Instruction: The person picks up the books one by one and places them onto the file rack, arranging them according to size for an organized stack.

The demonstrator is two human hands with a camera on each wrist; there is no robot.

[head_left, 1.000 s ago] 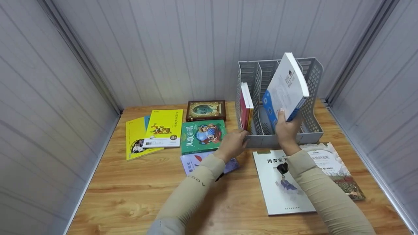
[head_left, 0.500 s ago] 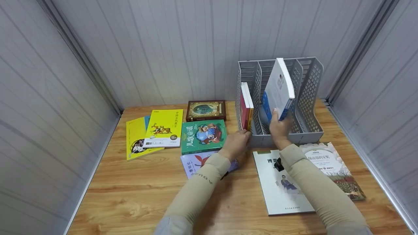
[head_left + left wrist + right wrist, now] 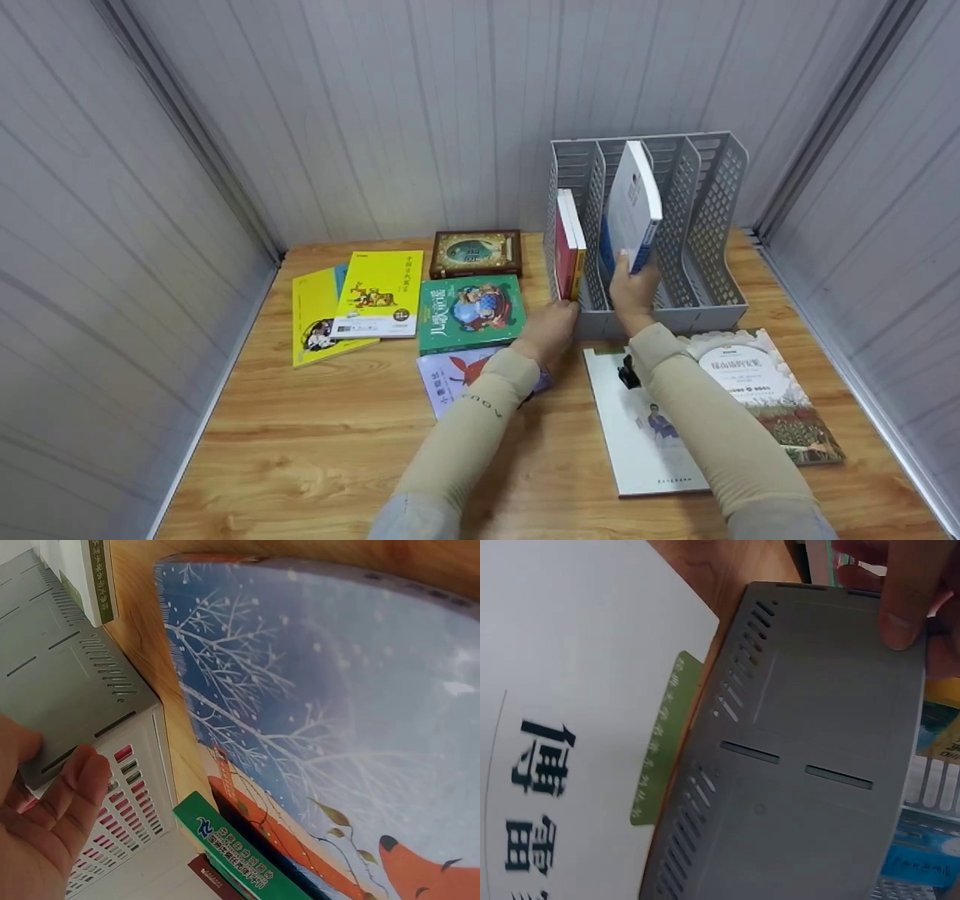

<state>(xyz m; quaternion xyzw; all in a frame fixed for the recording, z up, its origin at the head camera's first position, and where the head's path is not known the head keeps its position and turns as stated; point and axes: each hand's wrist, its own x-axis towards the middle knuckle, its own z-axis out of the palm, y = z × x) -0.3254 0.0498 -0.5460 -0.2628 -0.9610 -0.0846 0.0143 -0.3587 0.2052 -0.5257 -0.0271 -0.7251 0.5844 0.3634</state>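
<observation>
A grey file rack point(image 3: 679, 321) with upright compartments stands at the back right of the table. My left hand point(image 3: 551, 331) grips its front left corner; in the left wrist view the thumb and fingers of that hand point(image 3: 52, 817) hold the rack's rim point(image 3: 90, 694). A thick white book with blue parts point(image 3: 634, 199) stands upright, slightly tilted, in the second compartment from the left. Around its lower front edge my right hand point(image 3: 636, 292) is curled, thumb on the white cover. Two thinner books point(image 3: 568, 244) stand in the leftmost compartment.
Left of the rack lie a brown book point(image 3: 476, 253), a green book point(image 3: 471, 313), a lilac fox book point(image 3: 450, 379) and overlapping yellow books point(image 3: 377, 289). In front lie a white book point(image 3: 652, 450) and a flowery book point(image 3: 795, 420). Panel walls enclose the table.
My right hand has moved left and slightly down with the white and blue book, lowering it into the second compartment and turning it more upright. My left hand stays at the rack's corner.
</observation>
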